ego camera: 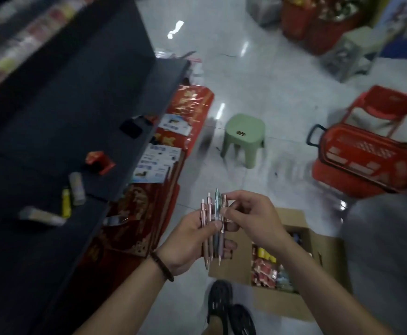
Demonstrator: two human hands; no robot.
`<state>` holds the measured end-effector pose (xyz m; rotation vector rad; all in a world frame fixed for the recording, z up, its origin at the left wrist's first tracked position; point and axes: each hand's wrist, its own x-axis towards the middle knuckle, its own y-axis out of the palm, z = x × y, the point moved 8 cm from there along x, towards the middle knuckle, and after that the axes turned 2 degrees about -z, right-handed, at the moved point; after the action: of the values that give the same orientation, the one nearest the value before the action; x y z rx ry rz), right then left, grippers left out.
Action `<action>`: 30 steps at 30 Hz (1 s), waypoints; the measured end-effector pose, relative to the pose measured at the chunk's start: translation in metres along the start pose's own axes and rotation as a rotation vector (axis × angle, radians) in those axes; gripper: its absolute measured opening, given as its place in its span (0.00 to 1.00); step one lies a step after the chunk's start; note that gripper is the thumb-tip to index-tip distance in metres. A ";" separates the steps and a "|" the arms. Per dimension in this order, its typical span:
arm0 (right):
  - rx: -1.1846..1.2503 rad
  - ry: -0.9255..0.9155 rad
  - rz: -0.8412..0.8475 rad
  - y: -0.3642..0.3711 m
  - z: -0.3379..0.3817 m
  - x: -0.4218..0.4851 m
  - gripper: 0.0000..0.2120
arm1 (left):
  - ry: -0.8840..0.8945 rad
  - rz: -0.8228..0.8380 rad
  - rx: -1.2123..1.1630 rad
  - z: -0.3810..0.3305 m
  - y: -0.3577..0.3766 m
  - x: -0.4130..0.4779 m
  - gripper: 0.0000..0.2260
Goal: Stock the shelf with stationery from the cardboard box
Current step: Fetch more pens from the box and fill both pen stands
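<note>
Left hand (pixel 190 243) grips a bunch of click pens (pixel 209 209), tips down. Right hand (pixel 253 218) pinches one pen's top. Open cardboard box (pixel 277 303) sits just below, part full. Step judged: squaring the pens. Next: lay them on the dark shelf (pixel 52 141) to the left.

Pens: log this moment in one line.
left hand: holds pens | right hand: pinches one pen | cardboard box: open, goods inside | shelf: pens not yet placed
</note>
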<state>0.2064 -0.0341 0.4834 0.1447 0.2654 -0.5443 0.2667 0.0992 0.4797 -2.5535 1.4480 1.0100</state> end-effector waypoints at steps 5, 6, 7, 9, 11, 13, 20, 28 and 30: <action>-0.153 -0.149 0.183 0.115 0.063 -0.008 0.16 | 0.104 -0.246 -0.134 -0.024 -0.068 -0.116 0.14; -0.161 -0.169 0.219 0.140 0.074 -0.014 0.17 | 0.125 -0.281 -0.178 -0.026 -0.081 -0.140 0.14; -0.171 -0.188 0.253 0.166 0.086 -0.021 0.17 | 0.151 -0.324 -0.222 -0.027 -0.093 -0.164 0.14; -0.211 -0.238 0.332 0.219 0.106 -0.039 0.17 | 0.215 -0.440 -0.305 -0.028 -0.118 -0.212 0.14; -0.224 -0.287 0.415 0.273 0.125 -0.063 0.16 | 0.285 -0.545 -0.393 -0.027 -0.139 -0.262 0.13; -0.238 -0.338 0.498 0.326 0.140 -0.089 0.15 | 0.350 -0.629 -0.467 -0.021 -0.158 -0.311 0.14; -0.319 -0.477 0.770 0.527 0.159 -0.198 0.13 | 0.560 -0.833 -0.659 0.027 -0.242 -0.488 0.14; -0.273 -0.584 0.894 0.725 0.164 -0.310 0.12 | 0.635 -1.092 -0.641 0.105 -0.361 -0.679 0.12; -0.272 -0.625 0.901 0.767 0.170 -0.329 0.13 | 0.664 -1.186 -0.628 0.108 -0.388 -0.719 0.12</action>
<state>0.3769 0.7414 0.7904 -0.1739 -0.3388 0.3556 0.2587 0.8971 0.6857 -3.4274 -0.6762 0.4045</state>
